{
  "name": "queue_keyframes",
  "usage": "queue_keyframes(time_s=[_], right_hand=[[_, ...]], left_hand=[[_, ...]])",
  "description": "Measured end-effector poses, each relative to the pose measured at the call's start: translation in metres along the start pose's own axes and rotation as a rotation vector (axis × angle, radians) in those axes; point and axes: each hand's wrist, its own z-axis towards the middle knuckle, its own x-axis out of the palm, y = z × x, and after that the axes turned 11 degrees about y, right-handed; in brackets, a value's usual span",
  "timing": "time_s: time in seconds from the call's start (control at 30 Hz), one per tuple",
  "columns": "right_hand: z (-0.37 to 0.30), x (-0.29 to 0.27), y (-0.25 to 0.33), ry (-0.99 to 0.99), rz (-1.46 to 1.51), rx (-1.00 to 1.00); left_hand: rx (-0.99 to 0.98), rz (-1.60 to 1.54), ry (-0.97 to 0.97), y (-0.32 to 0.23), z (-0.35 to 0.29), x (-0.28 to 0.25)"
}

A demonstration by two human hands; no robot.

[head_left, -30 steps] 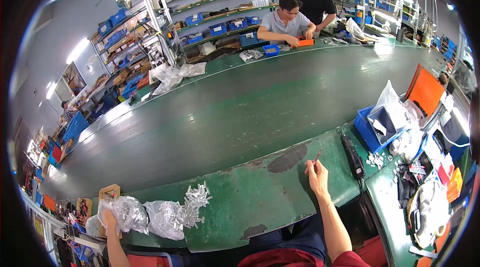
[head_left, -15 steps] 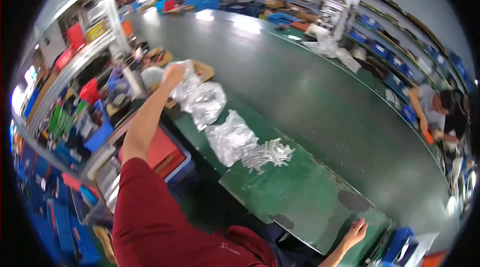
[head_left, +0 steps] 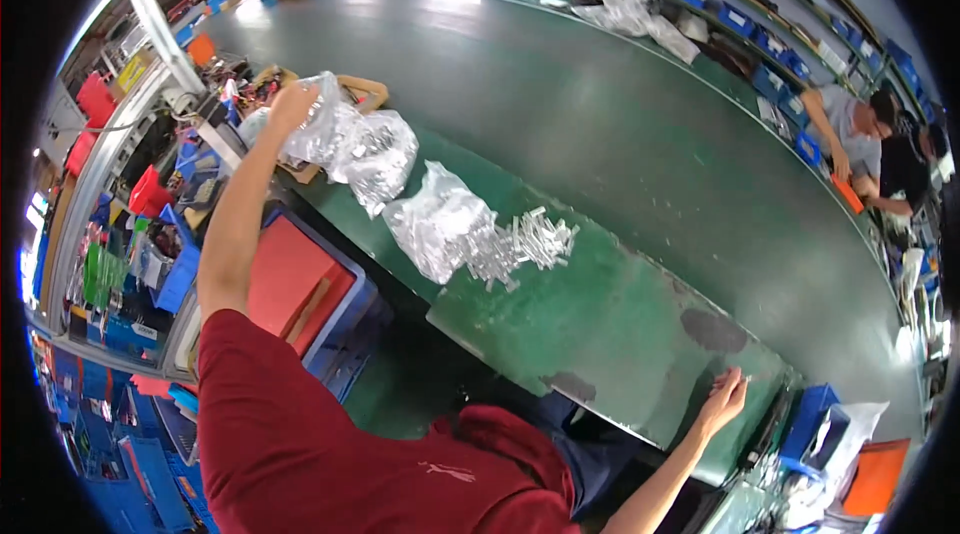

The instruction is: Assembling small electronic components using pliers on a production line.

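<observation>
My left hand (head_left: 293, 106) reaches far out to the left, its fingers closed round the top of a clear plastic bag (head_left: 375, 149) with shiny contents. Nearer to me lies a second clear plastic bag (head_left: 437, 219), its mouth toward a loose pile of small silvery metal pieces (head_left: 540, 238) on the green worktop (head_left: 590, 334). Over the worktop's right end is my right hand (head_left: 725, 398), fingers curled and pinched together. Whatever they hold, if anything, is too small to make out.
A blue crate (head_left: 335, 334) with red sheets stands below the worktop at left. Shelving with bins (head_left: 165, 269) rises beyond my left arm. At right are a blue box (head_left: 815, 424) and an orange sheet (head_left: 878, 474). Across the large table, a person (head_left: 845, 124) handles something orange.
My view has tilted down and shifted, so the bench sits higher and further left. My left hand stays on the far bag; my right hand remains by the worktop's right end.
</observation>
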Motion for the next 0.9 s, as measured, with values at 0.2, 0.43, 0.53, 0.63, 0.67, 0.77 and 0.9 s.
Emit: queue_keyframes(time_s=[0.2,0.43,0.53,0.63,0.67,0.77,0.9], right_hand=[[-0.009,-0.005,0.012,-0.045,-0.049,0.004],[-0.012,-0.013,0.009,-0.045,-0.079,0.003],[-0.009,-0.01,0.011,-0.056,-0.086,0.009],[-0.006,-0.007,0.012,-0.039,-0.063,0.007],[-0.006,-0.009,0.012,-0.039,-0.082,0.013],[-0.007,-0.01,0.011,-0.043,-0.11,0.016],[-0.008,-0.005,0.013,-0.038,-0.122,0.022]], left_hand=[[-0.125,-0.137,-0.04,-0.061,0.004,-0.021],[-0.147,-0.294,-0.093,-0.06,0.006,-0.078],[-0.298,-0.382,-0.054,-0.097,-0.001,-0.109],[0.014,-0.454,-0.229,-0.14,-0.007,-0.125],[0.04,-0.621,-0.222,-0.17,-0.008,-0.129],[-0.071,-0.79,0.205,-0.261,0.0,-0.138],[0.295,-1.064,0.344,-0.362,0.007,-0.09]])
